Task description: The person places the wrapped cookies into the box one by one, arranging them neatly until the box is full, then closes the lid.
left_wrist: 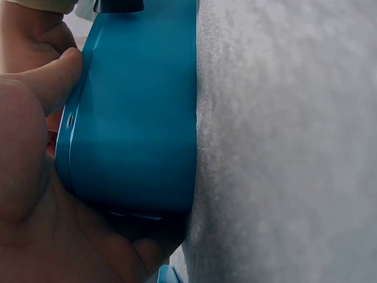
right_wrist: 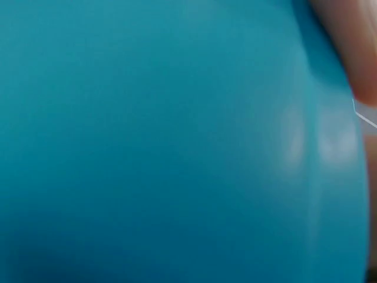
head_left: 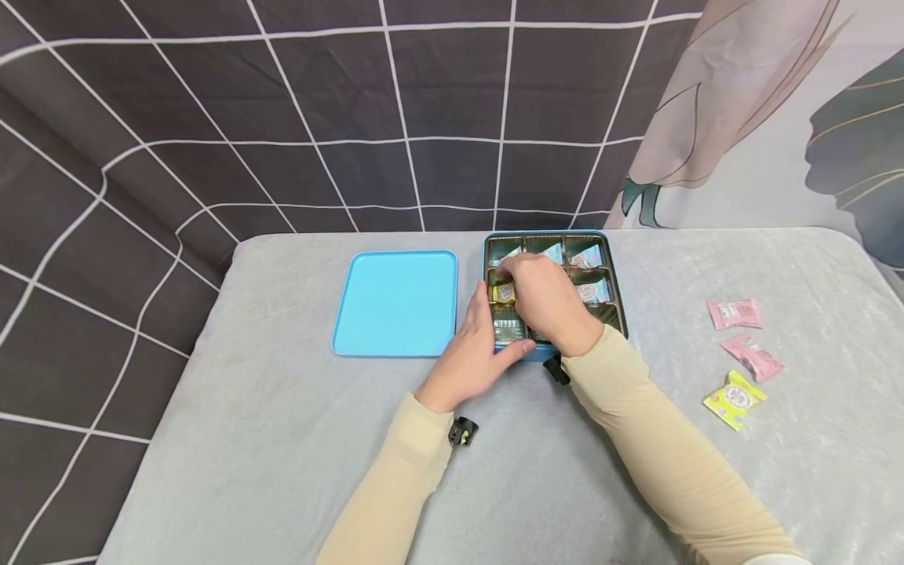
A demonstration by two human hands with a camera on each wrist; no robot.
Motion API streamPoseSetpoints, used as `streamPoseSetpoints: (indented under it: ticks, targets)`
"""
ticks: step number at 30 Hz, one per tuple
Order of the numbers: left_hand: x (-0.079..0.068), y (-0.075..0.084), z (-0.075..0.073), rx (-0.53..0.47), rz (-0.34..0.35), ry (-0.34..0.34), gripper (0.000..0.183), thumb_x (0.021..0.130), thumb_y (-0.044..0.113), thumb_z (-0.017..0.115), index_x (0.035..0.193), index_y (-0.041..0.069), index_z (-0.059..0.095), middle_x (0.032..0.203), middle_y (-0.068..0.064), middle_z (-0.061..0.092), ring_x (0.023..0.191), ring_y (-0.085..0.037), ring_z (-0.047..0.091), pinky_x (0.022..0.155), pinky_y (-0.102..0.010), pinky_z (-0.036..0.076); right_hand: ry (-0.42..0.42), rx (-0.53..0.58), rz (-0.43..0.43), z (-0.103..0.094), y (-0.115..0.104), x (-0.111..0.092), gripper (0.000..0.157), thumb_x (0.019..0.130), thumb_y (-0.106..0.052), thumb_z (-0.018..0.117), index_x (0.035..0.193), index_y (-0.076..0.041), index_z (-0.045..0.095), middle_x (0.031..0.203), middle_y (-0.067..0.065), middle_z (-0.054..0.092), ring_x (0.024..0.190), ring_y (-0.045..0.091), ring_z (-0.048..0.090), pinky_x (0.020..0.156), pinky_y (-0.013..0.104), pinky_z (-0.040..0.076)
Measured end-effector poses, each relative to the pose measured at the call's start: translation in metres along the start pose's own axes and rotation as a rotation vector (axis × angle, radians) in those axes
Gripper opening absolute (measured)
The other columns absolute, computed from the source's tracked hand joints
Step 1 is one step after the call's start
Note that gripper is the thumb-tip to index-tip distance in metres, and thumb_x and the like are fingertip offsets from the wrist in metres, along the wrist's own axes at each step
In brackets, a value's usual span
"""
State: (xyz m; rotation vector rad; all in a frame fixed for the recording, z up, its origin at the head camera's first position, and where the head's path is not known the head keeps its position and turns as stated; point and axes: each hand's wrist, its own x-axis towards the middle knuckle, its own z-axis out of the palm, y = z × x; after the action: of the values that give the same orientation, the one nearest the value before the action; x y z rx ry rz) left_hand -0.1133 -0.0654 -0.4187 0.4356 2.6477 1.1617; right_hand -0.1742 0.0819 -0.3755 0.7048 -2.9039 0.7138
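Note:
A blue tin [head_left: 542,353] with a dark divided tray stands near the table's far edge. My left hand [head_left: 469,353] holds its near-left corner, fingers along the left side and thumb at the front rim; the left wrist view shows this thumb [left_wrist: 62,76] on the rim. My right hand [head_left: 547,298] reaches into the left part of the tray, fingers bent down beside a yellow wrapped candy [head_left: 504,293] in the middle-left compartment. Its fingertips are partly hidden, so a grip on the candy cannot be made out. Blue wrapped candies [head_left: 593,291] lie in other compartments.
Left of the tin lies a flat blue lid [head_left: 395,304]. On the right of the grey cloth-covered table [head_left: 268,439] are two pink wrapped candies [head_left: 735,313] and a yellow one [head_left: 735,399]. A dark checked curtain [head_left: 452,94] hangs behind.

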Motion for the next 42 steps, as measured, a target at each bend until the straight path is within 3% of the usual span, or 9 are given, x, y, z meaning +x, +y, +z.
streamPoseSetpoints:
  ticks: [13,19,26,35,42]
  targets:
    - [0.000,0.001,-0.001,0.005,-0.009,-0.013,0.105,0.099,0.053,0.057,0.159,0.004,-0.014,0.168,-0.016,-0.009,0.153,-0.022,0.002,0.120,-0.043,0.022,-0.020,0.004,-0.086,-0.001,0.005,0.000,0.039,0.084,0.020,0.051,0.110,0.003,0.073,0.109,0.016,0.071,0.104,0.032,0.065,0.089,0.046,0.054]
    - [0.000,0.001,-0.001,-0.007,-0.012,-0.021,0.105,0.099,0.053,0.057,0.159,0.005,-0.014,0.167,-0.015,-0.010,0.153,-0.021,-0.001,0.121,-0.043,0.020,-0.015,0.020,-0.110,-0.002,0.008,-0.004,0.038,0.086,0.018,0.050,0.111,0.001,0.073,0.112,0.015,0.070,0.105,0.031,0.065,0.082,0.043,0.055]
    - [0.000,0.001,0.000,0.010,-0.015,-0.020,0.105,0.099,0.055,0.056,0.159,0.005,-0.015,0.167,-0.014,-0.010,0.153,-0.020,0.000,0.121,-0.043,0.020,-0.039,0.017,-0.088,-0.008,0.010,-0.011,0.035,0.091,0.014,0.053,0.116,0.000,0.072,0.118,0.017,0.066,0.110,0.035,0.060,0.081,0.043,0.053]
    - [0.000,0.000,0.001,0.003,-0.031,-0.014,0.106,0.098,0.055,0.058,0.159,0.006,-0.015,0.168,-0.013,-0.009,0.153,-0.021,0.001,0.121,-0.044,0.020,0.011,-0.012,-0.109,-0.019,0.016,-0.026,0.033,0.090,0.013,0.058,0.119,0.003,0.070,0.118,0.020,0.064,0.112,0.038,0.059,0.095,0.049,0.049]
    - [0.000,0.002,0.002,0.000,-0.040,-0.019,0.106,0.098,0.055,0.057,0.159,0.007,-0.015,0.168,-0.013,-0.010,0.153,-0.022,0.000,0.121,-0.045,0.019,0.049,-0.034,-0.125,-0.029,0.019,-0.037,0.033,0.089,0.013,0.061,0.119,0.002,0.069,0.117,0.018,0.065,0.113,0.037,0.058,0.094,0.050,0.049]
